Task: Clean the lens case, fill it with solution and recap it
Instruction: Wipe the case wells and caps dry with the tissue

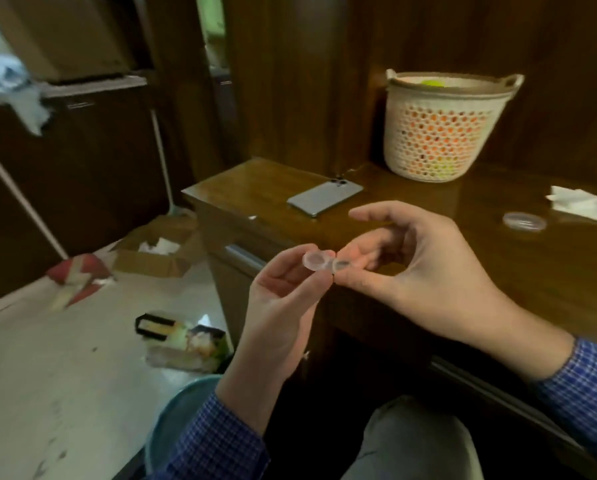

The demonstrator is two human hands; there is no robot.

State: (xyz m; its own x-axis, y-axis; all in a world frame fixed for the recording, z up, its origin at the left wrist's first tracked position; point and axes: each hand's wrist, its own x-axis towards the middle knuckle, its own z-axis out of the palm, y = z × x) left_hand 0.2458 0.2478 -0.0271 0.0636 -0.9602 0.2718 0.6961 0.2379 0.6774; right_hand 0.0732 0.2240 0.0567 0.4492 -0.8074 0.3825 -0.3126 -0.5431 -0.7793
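A small clear lens case [324,264] with two round wells is held in the air just off the desk's front left corner. My left hand [283,299] pinches its left well from below, fingers curled. My right hand [418,268] holds the right well between thumb and fingers, its index finger raised above. Both wells look uncapped. A clear round cap [524,221] lies on the wooden desk [497,265] to the right. No solution bottle is in view.
A grey phone [324,198] lies face down at the desk's left end. A white mesh basket [442,128] stands at the back and white tissue [584,202] lies at the right edge. Boxes, a bag and a mop [78,275] are on the floor at left.
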